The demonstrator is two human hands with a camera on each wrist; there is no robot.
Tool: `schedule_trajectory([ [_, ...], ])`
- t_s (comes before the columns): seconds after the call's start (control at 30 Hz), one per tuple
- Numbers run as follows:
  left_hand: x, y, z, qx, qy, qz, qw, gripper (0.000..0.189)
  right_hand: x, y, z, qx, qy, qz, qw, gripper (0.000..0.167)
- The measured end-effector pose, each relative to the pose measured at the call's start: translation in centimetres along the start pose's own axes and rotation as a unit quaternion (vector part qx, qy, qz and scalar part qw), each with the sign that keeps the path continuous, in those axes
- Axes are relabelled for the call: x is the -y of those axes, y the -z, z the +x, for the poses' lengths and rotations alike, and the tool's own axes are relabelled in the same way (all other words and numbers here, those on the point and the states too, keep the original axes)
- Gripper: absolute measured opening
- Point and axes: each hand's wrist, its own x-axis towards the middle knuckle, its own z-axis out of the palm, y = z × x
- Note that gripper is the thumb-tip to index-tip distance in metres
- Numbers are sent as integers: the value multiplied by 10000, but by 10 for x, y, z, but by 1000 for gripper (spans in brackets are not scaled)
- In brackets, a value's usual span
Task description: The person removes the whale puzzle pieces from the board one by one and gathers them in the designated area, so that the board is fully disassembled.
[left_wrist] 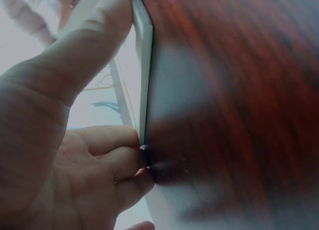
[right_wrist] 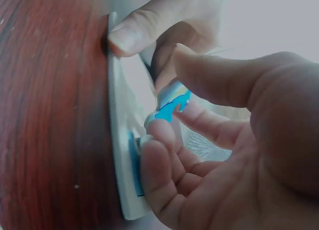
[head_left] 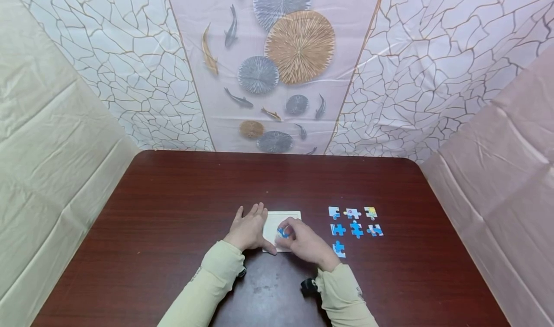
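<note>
A small white puzzle tray (head_left: pixel 271 223) lies flat on the table in front of me. My left hand (head_left: pixel 248 230) rests along its left side, fingers stretched out and thumb pressing the near edge. Over the right half of the tray, my right hand (head_left: pixel 304 240) pinches a blue jigsaw piece (right_wrist: pixel 172 106) between thumb and fingers, holding it tilted. Under those fingers, the right wrist view shows another blue jigsaw piece (right_wrist: pixel 134 163) lying in the tray by its rim; the right hand hides it from the head view.
Several loose jigsaw pieces (head_left: pixel 356 229), mostly blue and white, lie in loose rows on the table (head_left: pixel 195 187) to the right of the tray. Patterned cloth (head_left: pixel 298 48) hangs behind the table, with plain cloth at both sides. A black wrist camera (head_left: pixel 308 287) sits under the right sleeve.
</note>
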Motion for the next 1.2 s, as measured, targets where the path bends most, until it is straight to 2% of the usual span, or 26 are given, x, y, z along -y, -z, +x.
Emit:
schedule_trajectory([
  [0.23,0,0,0,20,0,-2,10000,123,6,7,-7,-262,-91,366,9989,33],
  [0.5,-1,3,0,43,40,-8,10000,124,8,19,-20,-869,-319,247,9954,35],
  [0.67,-1,2,-1,30,37,-21,10000,125,9,31,-29,-1142,-582,49,9917,36],
  [0.87,0,1,-1,5,33,-57,10000,125,5,50,-46,-1417,-550,-315,9879,38],
  [1.07,-1,0,-1,6,20,-70,10000,125,-11,73,-68,-1728,-720,-822,9789,42],
  [1.2,-1,1,-1,33,30,-128,9999,123,-21,88,-83,-1950,-1028,-1029,9700,42],
])
